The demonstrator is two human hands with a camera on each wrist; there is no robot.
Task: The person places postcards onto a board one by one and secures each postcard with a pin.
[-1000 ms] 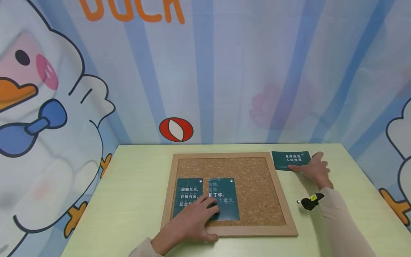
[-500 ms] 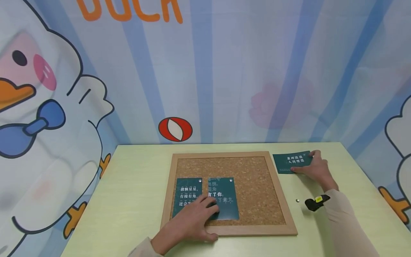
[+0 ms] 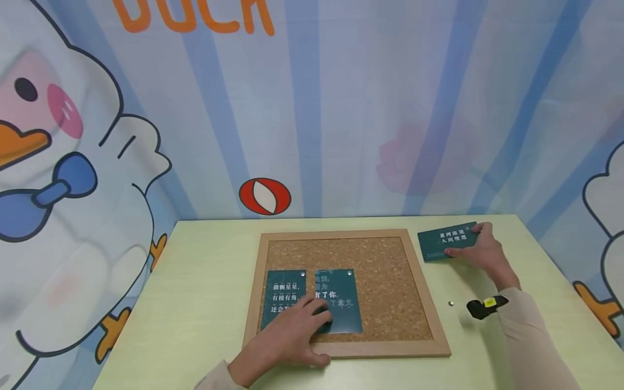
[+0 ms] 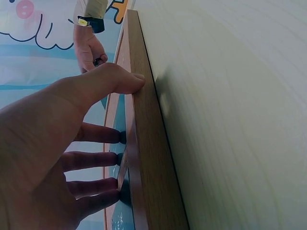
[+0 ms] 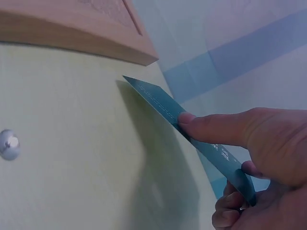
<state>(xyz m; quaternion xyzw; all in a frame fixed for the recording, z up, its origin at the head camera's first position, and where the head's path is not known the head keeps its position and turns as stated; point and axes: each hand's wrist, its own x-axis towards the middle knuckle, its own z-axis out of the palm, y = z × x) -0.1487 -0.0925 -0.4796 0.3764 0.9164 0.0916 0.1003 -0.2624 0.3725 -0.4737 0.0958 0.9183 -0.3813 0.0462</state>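
My right hand (image 3: 486, 253) pinches a dark green card (image 3: 436, 244) with white Chinese writing, to the right of the cork board's far corner. In the right wrist view its thumb lies on the card's face (image 5: 156, 98) and fingers are behind; the card is tilted and casts a shadow on the table. My left hand (image 3: 294, 329) rests at the near edge of the cork board (image 3: 380, 349). Its fingertips touch down around two green cards, a left card (image 3: 280, 287) and a right card (image 3: 348, 317), partly covering them. The left thumb (image 4: 129, 82) touches the wooden frame.
A small silver pushpin (image 3: 450, 304) lies on the pale table (image 3: 205, 281) to the right of the board. Each pinned card has a silver pin (image 3: 349, 273) at its top right corner. A duck-print curtain (image 3: 341, 108) stands behind the table.
My right hand has taken the green card up from the table, tilting it and shifting slightly right. The left hand and the board stay where they were.
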